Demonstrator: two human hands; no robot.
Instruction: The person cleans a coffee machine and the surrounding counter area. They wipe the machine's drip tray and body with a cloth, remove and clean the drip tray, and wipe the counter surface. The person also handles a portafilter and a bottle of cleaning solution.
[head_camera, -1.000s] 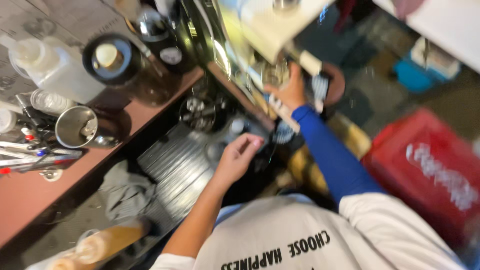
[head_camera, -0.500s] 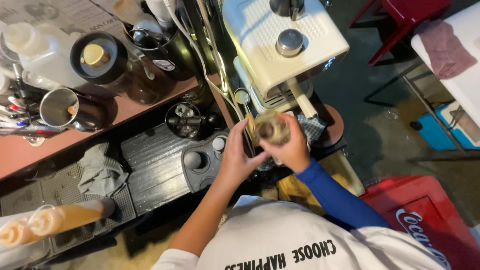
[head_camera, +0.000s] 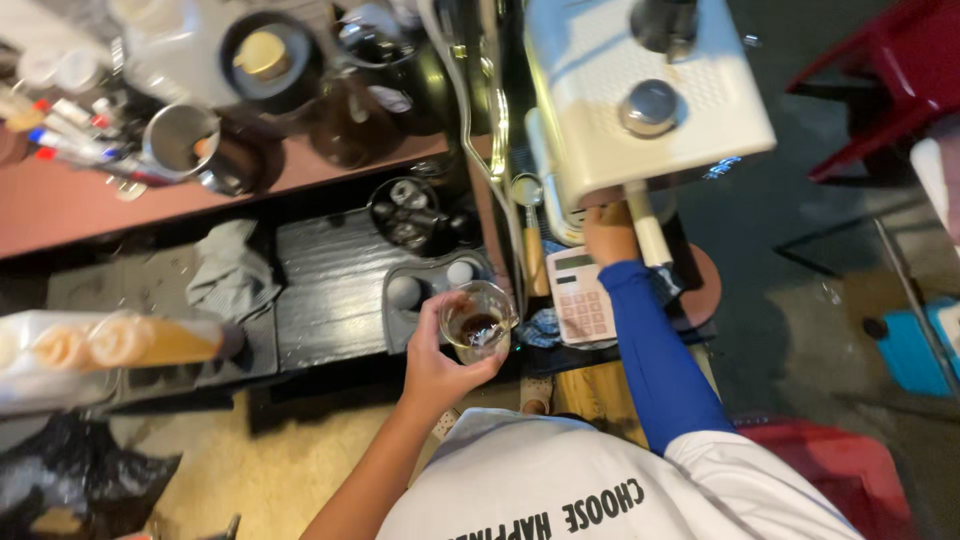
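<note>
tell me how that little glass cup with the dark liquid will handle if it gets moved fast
The small glass cup, gripped from the side by the left hand, looks rigid and probably breakable. It is open-topped with dark liquid low inside, so a quick tilt could slosh it, though spilling seems unlikely. Its smooth wall may be slippery.

I count one clear glass cup of dark liquid (head_camera: 478, 325), one white calculator (head_camera: 584, 296), one grey cloth (head_camera: 232, 278).
</note>
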